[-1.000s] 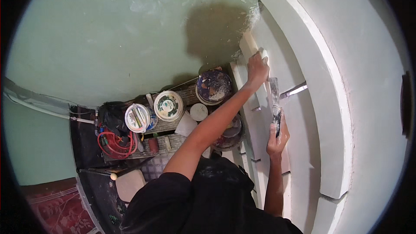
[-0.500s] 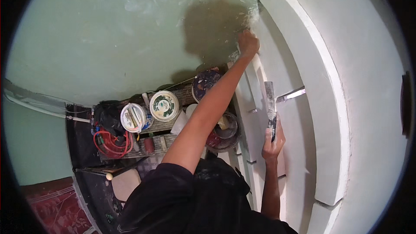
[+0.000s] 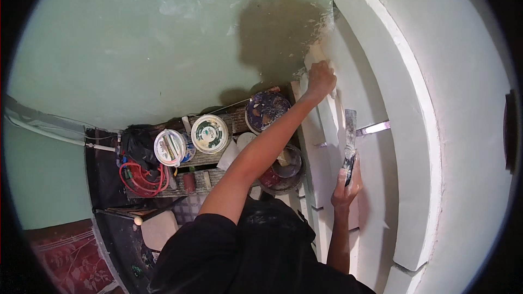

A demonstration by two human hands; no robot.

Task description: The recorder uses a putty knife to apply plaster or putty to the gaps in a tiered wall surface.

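Two hands are at work along the white stepped trim (image 3: 364, 27): the left hand (image 3: 322, 79) is curled closed at the edge of the pale strip (image 3: 330, 117), near the green wall (image 3: 136, 49), and whether it pinches anything cannot be told, as the fingers hide it. Steady, even pressure along that edge would serve best here, one judges, with the wrist kept in line so the corner stays crisp. And the right hand (image 3: 347, 186)! It's wrapped around the dark handle of a scraper (image 3: 350, 130), the blade jutting beyond the fingers toward the far end, below the left fist and apart from it; best kept flat and clear, lest its corner nick the trim.
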